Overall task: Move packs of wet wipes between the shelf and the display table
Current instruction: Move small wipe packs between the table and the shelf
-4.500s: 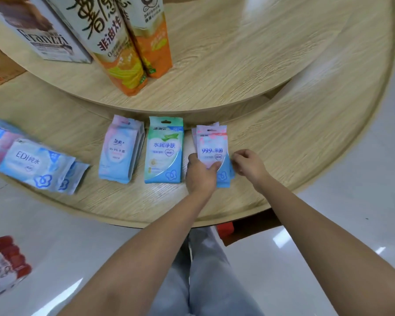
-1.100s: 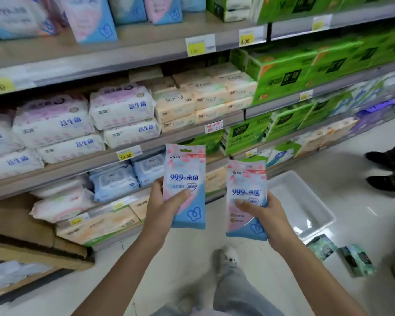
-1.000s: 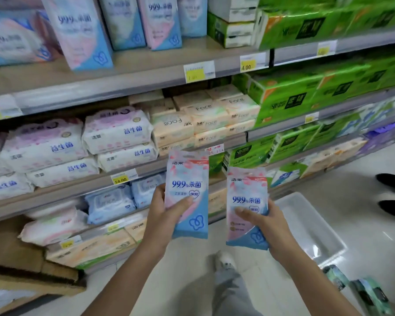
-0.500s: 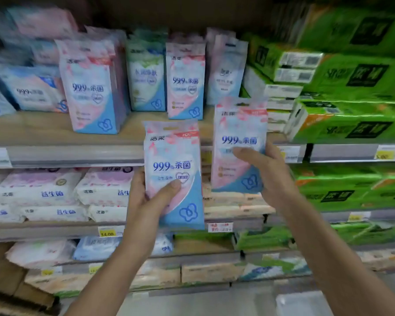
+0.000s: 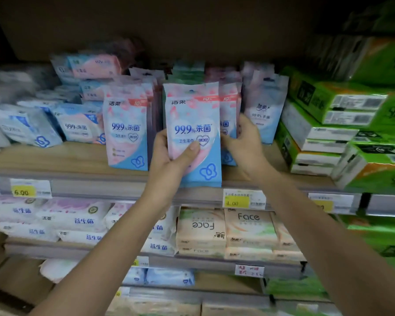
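My left hand (image 5: 169, 160) grips a pink-and-blue pack of wet wipes (image 5: 193, 117) upright, its thumb across the front, just ahead of the wooden shelf (image 5: 62, 160). Behind that pack, my right hand (image 5: 243, 142) holds a second matching pack (image 5: 229, 115) standing on the shelf board among other upright packs; most of it is hidden by the front pack. Another identical pack (image 5: 126, 131) stands on the shelf to the left.
Several more wipe packs (image 5: 78, 124) lie at the left of the shelf, a pale pack (image 5: 263, 110) stands at the right. Green tissue boxes (image 5: 342, 124) are stacked at far right. Lower shelves hold white wipe bundles (image 5: 62, 215) and peach tissue packs (image 5: 226, 231). Price tags (image 5: 243, 198) line the edge.
Both hands have gone up and forward to the top shelf. The right hand's pack now stands on the shelf board behind the left hand's pack.
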Demonstrator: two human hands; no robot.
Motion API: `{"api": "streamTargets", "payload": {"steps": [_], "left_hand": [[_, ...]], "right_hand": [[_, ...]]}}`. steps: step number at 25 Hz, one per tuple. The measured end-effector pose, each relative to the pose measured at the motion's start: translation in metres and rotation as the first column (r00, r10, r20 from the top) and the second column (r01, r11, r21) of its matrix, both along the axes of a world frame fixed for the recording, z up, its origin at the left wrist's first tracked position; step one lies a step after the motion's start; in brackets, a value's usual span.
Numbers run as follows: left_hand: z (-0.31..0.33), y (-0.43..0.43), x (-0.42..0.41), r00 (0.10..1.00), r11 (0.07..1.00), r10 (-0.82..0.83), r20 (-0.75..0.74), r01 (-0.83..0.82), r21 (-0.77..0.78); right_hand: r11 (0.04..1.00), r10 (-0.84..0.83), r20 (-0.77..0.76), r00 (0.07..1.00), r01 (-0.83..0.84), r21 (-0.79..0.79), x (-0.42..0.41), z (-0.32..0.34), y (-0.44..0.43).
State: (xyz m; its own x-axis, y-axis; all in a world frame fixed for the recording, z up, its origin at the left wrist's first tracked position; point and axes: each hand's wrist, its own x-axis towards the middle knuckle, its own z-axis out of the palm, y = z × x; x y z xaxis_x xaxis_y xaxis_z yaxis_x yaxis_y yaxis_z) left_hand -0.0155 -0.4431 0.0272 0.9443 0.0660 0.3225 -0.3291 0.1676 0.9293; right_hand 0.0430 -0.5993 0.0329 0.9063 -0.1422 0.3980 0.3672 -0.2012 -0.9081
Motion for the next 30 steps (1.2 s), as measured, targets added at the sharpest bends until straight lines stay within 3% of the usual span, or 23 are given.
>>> {"api": "streamTargets", "payload": {"steps": [1, 3, 5, 6, 8, 10, 11, 12, 14, 16, 18, 23, 25, 27, 30], "left_hand": [[-0.001, -0.004, 0.006, 1.0, 1.0, -0.005, -0.003, 0.005, 0.013], [0.0, -0.015, 0.017, 1.0, 1.0, -0.024, 0.0, 0.024, 0.017], [0.004, -0.029, 0.026, 0.999, 0.998, -0.05, -0.007, 0.05, 0.029], [0.004, -0.035, 0.031, 0.998, 0.997, -0.061, -0.006, 0.061, 0.037], [0.0, -0.044, 0.04, 0.999, 0.995, -0.027, 0.026, 0.024, 0.097], [-0.004, -0.05, 0.044, 0.989, 0.945, 0.111, 0.101, -0.137, 0.296], [-0.005, -0.051, 0.044, 0.975, 0.896, 0.175, 0.134, -0.215, 0.388], [-0.006, -0.052, 0.047, 0.966, 0.853, 0.213, 0.148, -0.258, 0.453], [-0.005, -0.051, 0.05, 0.986, 0.855, 0.138, 0.098, -0.169, 0.491], [-0.005, -0.047, 0.055, 0.996, 0.95, -0.083, -0.04, 0.091, 0.297], [-0.009, -0.04, 0.064, 0.975, 0.962, -0.195, -0.106, 0.211, 0.174], [-0.013, -0.033, 0.079, 0.989, 0.965, -0.132, -0.069, 0.144, 0.221], [-0.007, -0.032, 0.072, 0.989, 0.972, -0.125, -0.077, 0.137, 0.188], [-0.001, -0.029, 0.06, 0.998, 0.971, -0.013, -0.056, 0.026, 0.239], [0.009, -0.018, 0.038, 0.979, 0.916, 0.169, 0.116, -0.199, 0.349]], "right_hand": [[0.988, -0.117, 0.041, 0.992, 0.121, -0.099, 0.002, -0.003, -0.002], [0.872, -0.322, 0.182, 0.929, 0.366, -0.324, 0.005, -0.009, -0.011], [0.828, -0.311, 0.2, 0.929, 0.368, -0.423, 0.005, -0.011, -0.02], [0.889, -0.242, 0.13, 0.962, 0.273, -0.368, 0.005, -0.012, -0.024], [0.998, -0.039, -0.081, 0.996, 0.034, -0.061, -0.002, -0.008, -0.026], [0.96, 0.155, -0.164, 0.974, -0.11, 0.256, -0.006, -0.007, -0.025], [0.934, 0.211, -0.16, 0.964, -0.151, 0.323, -0.009, -0.006, -0.022], [0.926, 0.247, -0.154, 0.957, -0.186, 0.329, -0.012, -0.006, -0.018], [0.934, 0.268, -0.163, 0.949, -0.215, 0.284, -0.018, -0.005, -0.009], [0.944, 0.262, -0.169, 0.95, -0.216, 0.249, -0.017, -0.006, -0.006], [0.945, 0.273, -0.174, 0.946, -0.23, 0.231, -0.014, -0.006, -0.005], [0.962, 0.229, -0.145, 0.963, -0.201, 0.186, -0.006, -0.004, 0.002], [0.972, 0.19, -0.168, 0.967, -0.161, 0.171, -0.008, -0.004, 0.0], [0.993, 0.059, -0.175, 0.983, -0.04, 0.11, -0.014, -0.004, -0.002], [0.957, -0.284, 0.023, 0.958, 0.285, -0.05, -0.029, -0.001, -0.004]]}}
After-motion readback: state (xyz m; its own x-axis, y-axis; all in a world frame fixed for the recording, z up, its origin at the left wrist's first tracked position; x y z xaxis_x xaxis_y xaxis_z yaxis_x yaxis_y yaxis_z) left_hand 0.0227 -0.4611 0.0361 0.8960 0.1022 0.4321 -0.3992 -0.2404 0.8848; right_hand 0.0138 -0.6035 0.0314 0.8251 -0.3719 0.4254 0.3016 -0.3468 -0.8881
